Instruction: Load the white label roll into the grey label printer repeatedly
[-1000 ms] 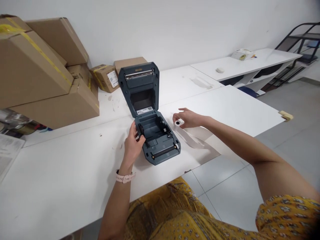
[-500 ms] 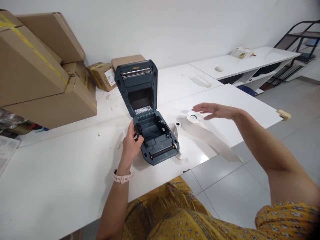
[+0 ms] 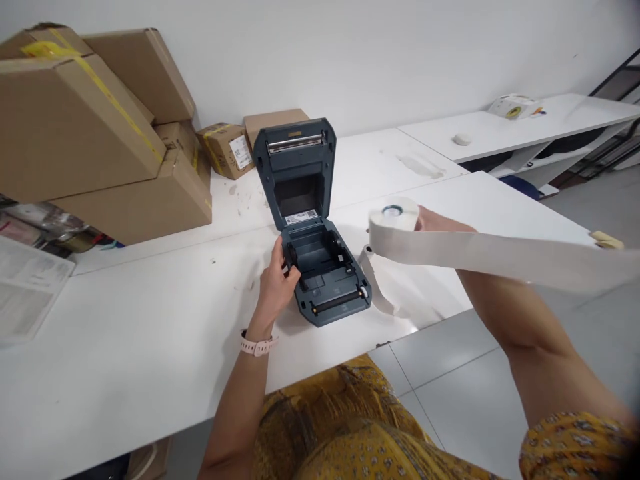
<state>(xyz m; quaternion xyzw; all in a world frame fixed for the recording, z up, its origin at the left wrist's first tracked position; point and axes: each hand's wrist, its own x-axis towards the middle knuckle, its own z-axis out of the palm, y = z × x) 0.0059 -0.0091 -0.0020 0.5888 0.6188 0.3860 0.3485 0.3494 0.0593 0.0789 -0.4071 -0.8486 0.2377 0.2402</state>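
A dark grey label printer point(image 3: 325, 267) stands on the white table with its lid raised and its roll bay bare. Gripping its left side is my left hand point(image 3: 277, 280), thumb over the edge. My right hand point(image 3: 430, 220), partly hidden behind the roll, holds a white label roll point(image 3: 395, 217) up above the table, right of the printer. A long loose strip from that roll trails off to the right, across my forearm. Beside the printer's right edge lies a smaller paper roll point(image 3: 369, 257), its unwound strip curling toward the table's front edge.
Stacked cardboard boxes point(image 3: 100, 133) fill the back left, with a small taped box point(image 3: 225, 150) behind the printer. A plastic-wrapped packet point(image 3: 35, 287) lies at the far left. On the back right table sit a white box point(image 3: 515, 107) and a round white object point(image 3: 461, 139).
My right hand, open above the label roll before, has taken hold of it and lifted it, strip trailing. My left hand has stayed on the printer. The view has shifted slightly left.
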